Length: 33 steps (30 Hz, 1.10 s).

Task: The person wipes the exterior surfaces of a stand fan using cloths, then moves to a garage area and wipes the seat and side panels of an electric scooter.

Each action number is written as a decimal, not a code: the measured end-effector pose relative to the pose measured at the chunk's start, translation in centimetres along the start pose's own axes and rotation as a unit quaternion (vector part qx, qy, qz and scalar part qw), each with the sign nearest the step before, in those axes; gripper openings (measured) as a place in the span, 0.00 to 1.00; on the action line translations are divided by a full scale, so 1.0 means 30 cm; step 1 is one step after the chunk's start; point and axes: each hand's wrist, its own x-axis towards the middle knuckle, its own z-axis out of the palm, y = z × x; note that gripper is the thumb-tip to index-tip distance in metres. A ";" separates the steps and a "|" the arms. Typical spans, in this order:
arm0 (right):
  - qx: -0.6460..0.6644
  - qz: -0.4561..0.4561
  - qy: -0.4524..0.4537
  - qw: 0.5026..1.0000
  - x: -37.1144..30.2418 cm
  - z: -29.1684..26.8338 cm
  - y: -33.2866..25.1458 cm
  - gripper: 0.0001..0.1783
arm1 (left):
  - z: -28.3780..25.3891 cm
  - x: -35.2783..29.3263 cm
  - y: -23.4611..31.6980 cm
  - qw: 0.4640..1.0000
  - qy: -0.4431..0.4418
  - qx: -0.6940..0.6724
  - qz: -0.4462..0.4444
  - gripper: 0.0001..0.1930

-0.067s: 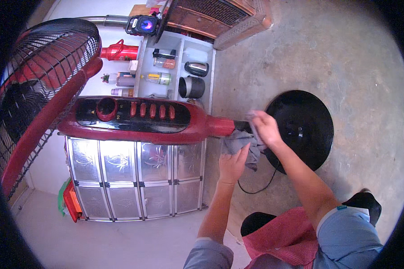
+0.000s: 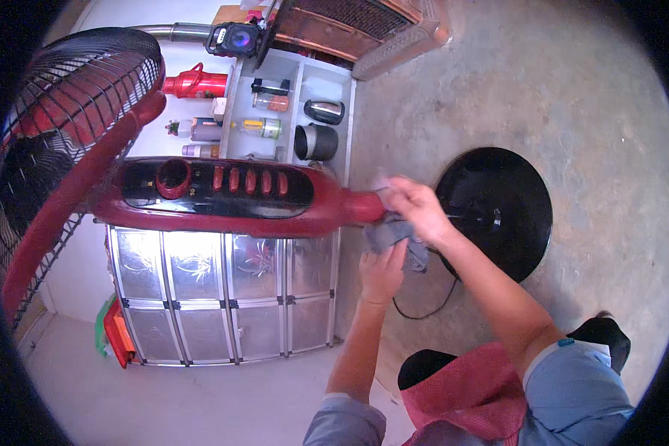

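Observation:
A red and black pedestal fan [image 2: 260, 221] stretches across the left and middle of the view, with its caged head [image 2: 82, 111] at the far left. Its round black base [image 2: 509, 245] rests on the floor to the right. Around the pole, just beside the red collar [image 2: 363, 207], is a grey cloth [image 2: 385, 236]. My left hand [image 2: 383, 271] grips the cloth from the near side. On the other side, my right hand [image 2: 421, 212] is closed on the cloth by the collar, its fingertips smeared by motion. Both hands and the cloth hide part of the pole.
A metal-panelled cabinet [image 2: 227, 332] stands behind the fan. White shelves [image 2: 296, 82] hold a kettle [image 2: 324, 111], a dark pot [image 2: 316, 142] and bottles. A red flask [image 2: 198, 84] and a small speaker [image 2: 234, 39] are near. A black cord [image 2: 430, 315] curves over the floor.
My right hand has slid left along the pole with the cloth, closer to the red collar. My left hand stays nearly in place.

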 end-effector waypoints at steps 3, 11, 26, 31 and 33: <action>-0.203 -0.208 -0.022 0.957 0.031 0.052 -0.173 0.13 | -0.069 0.040 0.059 0.990 0.102 -0.091 -0.041 0.26; 0.034 0.172 0.258 0.950 0.016 -0.261 0.250 0.12 | -0.045 0.125 0.212 0.526 0.363 -0.580 -0.505 0.21; -0.053 0.072 0.046 0.995 -0.062 -0.109 0.079 0.23 | 0.160 0.198 0.294 0.514 0.318 -0.671 -0.429 0.23; -0.244 0.134 0.186 0.942 -0.108 -0.236 0.238 0.19 | 0.260 0.147 0.270 0.511 0.197 -0.709 -0.445 0.24; -0.212 0.154 0.164 0.951 -0.071 -0.118 0.159 0.19 | 0.168 0.177 0.271 0.512 0.255 -0.688 -0.446 0.25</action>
